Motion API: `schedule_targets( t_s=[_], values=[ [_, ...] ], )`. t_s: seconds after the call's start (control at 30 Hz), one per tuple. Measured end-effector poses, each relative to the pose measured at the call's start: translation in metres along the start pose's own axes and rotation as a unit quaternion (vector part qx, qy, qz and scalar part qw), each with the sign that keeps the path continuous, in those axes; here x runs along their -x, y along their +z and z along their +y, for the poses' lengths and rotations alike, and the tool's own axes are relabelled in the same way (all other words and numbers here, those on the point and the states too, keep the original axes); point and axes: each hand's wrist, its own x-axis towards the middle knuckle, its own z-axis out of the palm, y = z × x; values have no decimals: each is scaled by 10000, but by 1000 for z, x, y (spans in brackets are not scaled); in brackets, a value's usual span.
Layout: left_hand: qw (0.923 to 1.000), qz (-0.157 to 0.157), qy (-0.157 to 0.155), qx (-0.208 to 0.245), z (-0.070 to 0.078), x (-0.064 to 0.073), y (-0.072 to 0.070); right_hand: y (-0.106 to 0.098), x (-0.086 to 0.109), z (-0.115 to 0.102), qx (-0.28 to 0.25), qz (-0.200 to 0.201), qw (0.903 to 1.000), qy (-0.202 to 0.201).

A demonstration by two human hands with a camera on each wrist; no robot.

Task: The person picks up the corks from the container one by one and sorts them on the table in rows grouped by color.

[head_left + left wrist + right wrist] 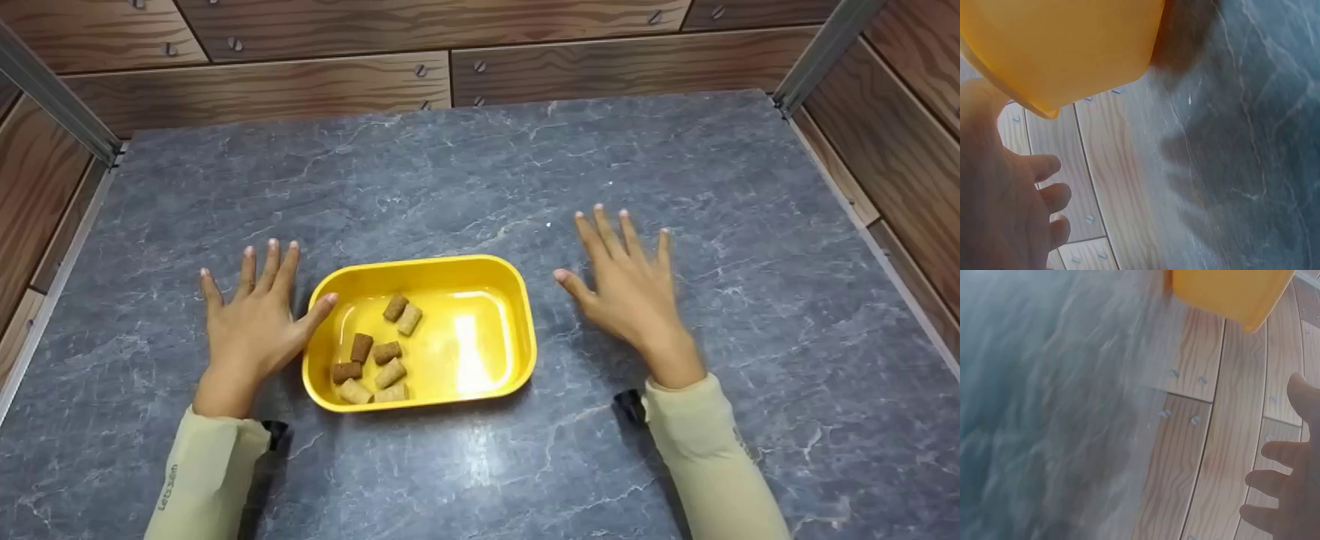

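Observation:
A yellow rectangular tray point(465, 261) with rounded corners rests on the table. In its left half lie several short, stubby cylinder pieces, some dark brown point(361, 349), others tan point(409, 320). My left hand point(253, 330) is spread palm down beside the tray, fingers straight, its thumb reaching over the left rim. The left wrist view shows that thumb against the outer edge of the tray point(1067, 45). To the right of the tray, and apart from it, my right hand point(634, 296) is spread with straight fingers and holds nothing; its fingers point(1268, 484) also show in the right wrist view.
The tabletop point(450, 187) is grey with a marble pattern. Wood-patterned panels point(315, 90) stand behind it and at both sides, with metal posts point(825, 56) at the back corners. A tiny white speck point(548, 224) lies between the tray and my right hand.

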Motion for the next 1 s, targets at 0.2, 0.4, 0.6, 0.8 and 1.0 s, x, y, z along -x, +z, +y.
schedule_targets(
  t_s=[0.2,0.4,0.6,0.8,1.0],
  values=[
    [9996,129,90,250,0,1,0,-1,1,-14,-66,298,9992,-254],
    [9979,87,192,608,-2,3,2,1,-2,-28,-2,474,9972,-585],
    [9924,-102,150,1218,-7,6,1,6,-4,-44,0,539,9942,-926],
    [9817,-375,54,1867,-14,7,1,13,-6,-62,16,351,9922,-1198],
    [9655,-681,-30,2515,-22,10,4,14,-7,-78,-61,18,9908,-1355]
  ],
)
